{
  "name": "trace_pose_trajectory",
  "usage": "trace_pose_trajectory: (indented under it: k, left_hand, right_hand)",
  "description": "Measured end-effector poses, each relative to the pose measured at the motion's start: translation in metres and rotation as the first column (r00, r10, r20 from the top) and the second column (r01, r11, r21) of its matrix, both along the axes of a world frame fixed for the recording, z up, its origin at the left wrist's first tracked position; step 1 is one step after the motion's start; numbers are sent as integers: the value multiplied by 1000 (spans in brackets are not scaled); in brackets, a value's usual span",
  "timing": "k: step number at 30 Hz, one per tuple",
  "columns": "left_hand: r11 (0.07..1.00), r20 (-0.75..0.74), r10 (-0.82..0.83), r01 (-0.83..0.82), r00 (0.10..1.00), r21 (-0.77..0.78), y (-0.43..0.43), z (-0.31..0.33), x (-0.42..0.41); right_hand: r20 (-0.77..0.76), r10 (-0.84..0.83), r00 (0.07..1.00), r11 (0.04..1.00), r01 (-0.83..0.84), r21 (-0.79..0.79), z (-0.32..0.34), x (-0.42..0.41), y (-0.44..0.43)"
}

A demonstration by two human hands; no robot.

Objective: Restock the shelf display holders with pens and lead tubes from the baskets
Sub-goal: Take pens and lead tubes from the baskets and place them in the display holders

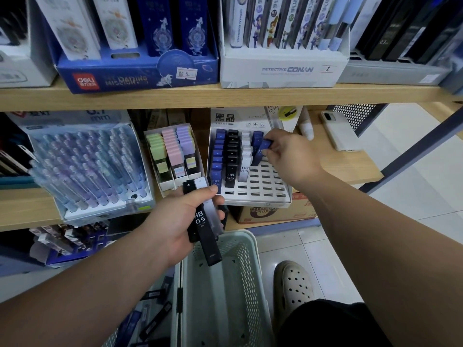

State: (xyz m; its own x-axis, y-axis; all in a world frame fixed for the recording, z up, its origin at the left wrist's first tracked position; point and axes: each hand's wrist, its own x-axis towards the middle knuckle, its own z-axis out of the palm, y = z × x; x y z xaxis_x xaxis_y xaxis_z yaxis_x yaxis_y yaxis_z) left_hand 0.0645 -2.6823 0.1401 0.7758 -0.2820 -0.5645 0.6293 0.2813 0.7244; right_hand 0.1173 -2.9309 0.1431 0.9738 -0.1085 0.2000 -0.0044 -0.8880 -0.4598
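Observation:
A white slotted lead-tube holder point(258, 190) stands on the middle shelf, with rows of blue, black and white HB 0.5 tubes in its left columns. My right hand point(288, 151) pinches a blue lead tube point(266, 146) over the fourth column, at the holder's upper right. My left hand point(180, 221) grips a bundle of black and white lead tubes point(204, 221) in front of the holder, above a pale green basket point(253, 284) on the floor. A second basket point(140, 329) at lower left holds loose dark tubes.
A clear pen display point(90, 166) and a box of pastel erasers point(172, 156) stand left of the holder. A white phone point(338, 131) lies on the shelf at right. Boxed stationery fills the top shelf point(225, 96). My beige clog point(293, 284) is beside the basket.

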Motion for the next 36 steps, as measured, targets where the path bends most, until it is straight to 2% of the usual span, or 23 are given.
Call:
trace_pose_trajectory:
  k: [4, 10, 15, 21, 24, 27, 29, 31, 33, 36]
  left_hand:
    - [1000, -4, 5, -5, 1000, 2, -1, 0, -1]
    - [1000, -11, 1, 0, 1000, 2, 0, 0, -2]
    - [1000, -6, -2, 2, 1000, -1, 0, -1, -1]
    - [1000, -5, -3, 3, 1000, -5, 1, 0, -1]
    - [1000, -2, -2, 2, 1000, -11, 2, 1, -1]
    - [1000, 9, -14, 14, 1000, 5, 1, 2, -2]
    - [999, 21, -27, 27, 999, 17, 0, 4, -3]
    - [999, 29, -42, 41, 999, 19, -1, 6, -4]
    - [997, 52, -72, 71, 996, 23, -3, 9, -6]
    - [993, 101, -111, 108, 989, 39, -4, 10, -9]
  right_hand:
    - [8, 0, 1000, 998, 1, -58, 0, -2, 6]
    - [107, -24, 994, 999, 28, -38, -3, -5, 9]
    - [117, -12, 993, 1000, 14, -20, -4, -3, 8]
    - [138, -3, 990, 997, 14, -79, -4, -6, 7]
    - [182, -47, 982, 999, 50, -9, 5, -7, 11]
    - [93, -54, 994, 976, 33, 216, 21, -10, 28]
    - [-29, 27, 999, 924, -14, 382, 32, -14, 42]
    - [-199, 165, 966, 855, -39, 517, 38, -20, 56]
    - [-333, 291, 897, 835, -67, 546, 39, -25, 66]
    - [-397, 349, 849, 822, -74, 564, 38, -29, 73]
